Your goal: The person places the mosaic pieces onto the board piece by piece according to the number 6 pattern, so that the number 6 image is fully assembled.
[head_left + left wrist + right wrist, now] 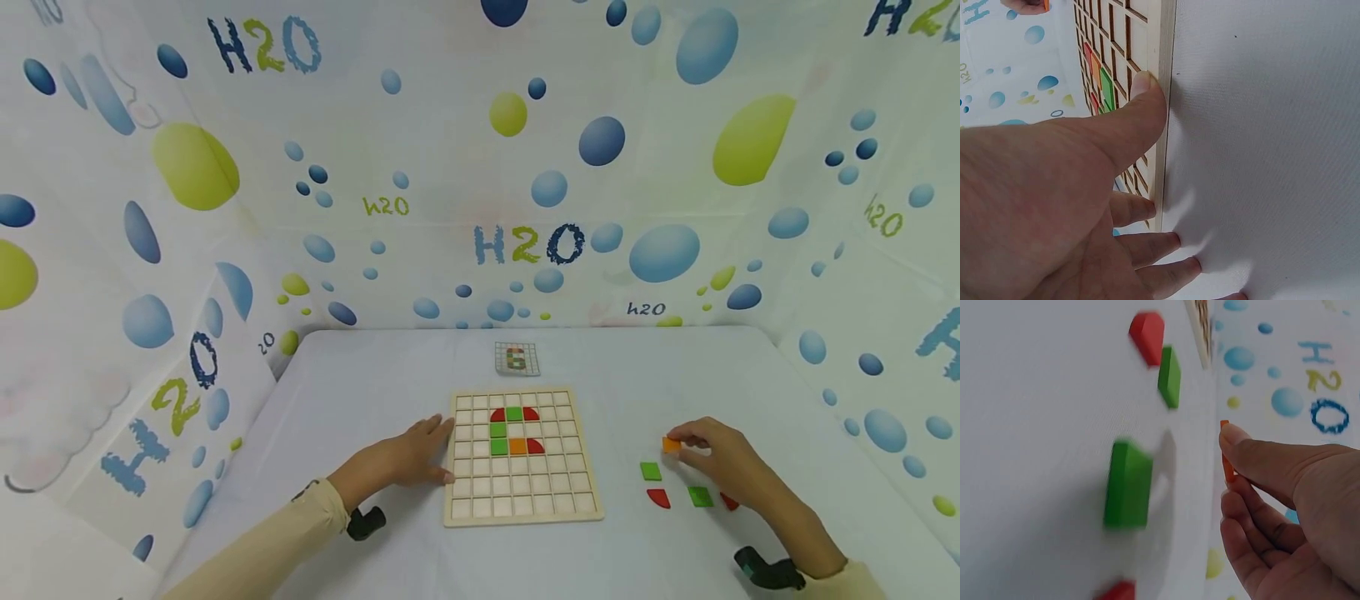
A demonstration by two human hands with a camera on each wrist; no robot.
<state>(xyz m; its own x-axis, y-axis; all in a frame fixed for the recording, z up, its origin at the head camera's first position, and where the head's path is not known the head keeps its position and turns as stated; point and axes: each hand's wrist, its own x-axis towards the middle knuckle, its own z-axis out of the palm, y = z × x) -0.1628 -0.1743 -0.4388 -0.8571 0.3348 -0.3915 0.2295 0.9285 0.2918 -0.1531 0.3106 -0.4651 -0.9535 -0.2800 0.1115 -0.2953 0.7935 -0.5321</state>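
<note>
My right hand [716, 457] pinches an orange square tile [671, 445] between thumb and fingers, raised above the table in the right wrist view. Below it lie a green square tile [651, 472], a red quarter-round tile [658, 498], another green tile [701, 497] and a second red tile [729, 502], partly covered by the hand. At the left edge of a wooden grid board [525, 485], my left hand [416, 454] rests with fingers spread and its thumb [1141, 94] touching the rim. Red, green and one orange tile [517, 447] sit in the board's upper and middle cells.
Behind the board lies a small pattern card [517, 359] printed with a grid and a coloured figure. The white tabletop [360, 375] ends at a patterned curtain [450, 167] at the back and sides. Each wrist wears a black camera strap [366, 523].
</note>
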